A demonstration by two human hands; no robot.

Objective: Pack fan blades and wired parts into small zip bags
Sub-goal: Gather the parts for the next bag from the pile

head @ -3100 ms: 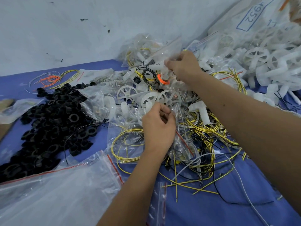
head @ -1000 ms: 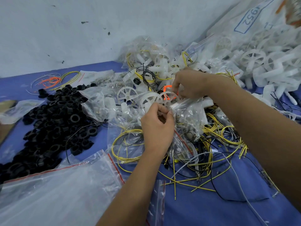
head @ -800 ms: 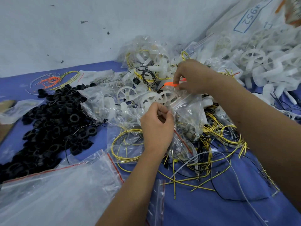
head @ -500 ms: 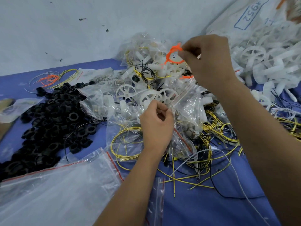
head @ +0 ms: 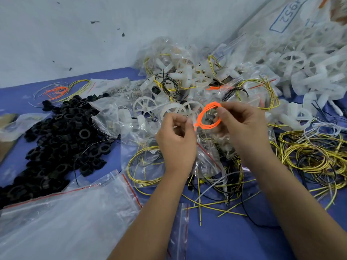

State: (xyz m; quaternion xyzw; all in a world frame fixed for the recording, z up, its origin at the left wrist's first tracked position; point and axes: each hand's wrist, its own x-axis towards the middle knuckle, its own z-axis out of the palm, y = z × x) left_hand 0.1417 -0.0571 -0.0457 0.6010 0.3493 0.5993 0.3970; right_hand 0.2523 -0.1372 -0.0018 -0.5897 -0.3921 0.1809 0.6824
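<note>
A blue table [head: 234,241] carries everything, with a grey wall behind it; across its far right spreads the biggest heap, white fan blades [head: 293,61] spilling from a large sack, kept within reach as stock; to the left lies a broad pile of black rings [head: 56,139], and nearest the camera a stack of empty zip bags [head: 65,218] waits for filling; yellow wire coils [head: 309,154] tangle on the right. In the middle, the left hand [head: 176,143] has its fingers curled and pinching the mouth of a small zip bag [head: 206,158], apparently to hold it open; the bag hangs between the two forearms, already holding some small parts. The right hand [head: 242,128] pinches an orange wire loop [head: 208,117] between thumb and forefinger, just above the bag's mouth and just beside the left fingertips; judging by that placement, the loop is about to be fed in, coiled small so it slips past the opening.
</note>
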